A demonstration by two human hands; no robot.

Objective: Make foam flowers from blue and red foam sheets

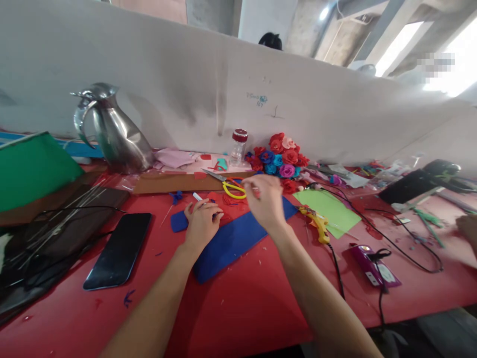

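Observation:
My left hand (203, 221) is closed over the left end of a long strip of blue paper (231, 243), its fingertips pinched around something small and dark blue that I cannot make out. Beside its wrist lies a smaller blue piece (179, 222), with a white stick-like thing (197, 197) behind the fingers. My right hand (266, 201) hovers over the strip's far part, its fingers bent and smeared by motion, so their grip is unclear. Just left of it lie scissors (234, 191) with yellow handles, partly on a brown strip (164, 183).
A yellow glue gun (316, 223) with a cord and a green sheet (330, 209) lie to the right, near a purple box (374, 266). Paper roses (286, 156) and a glass jar (237, 148) stand behind. Leftward are a phone (118, 251) and metal jug (119, 132). Another person's hand (467, 228) shows far right.

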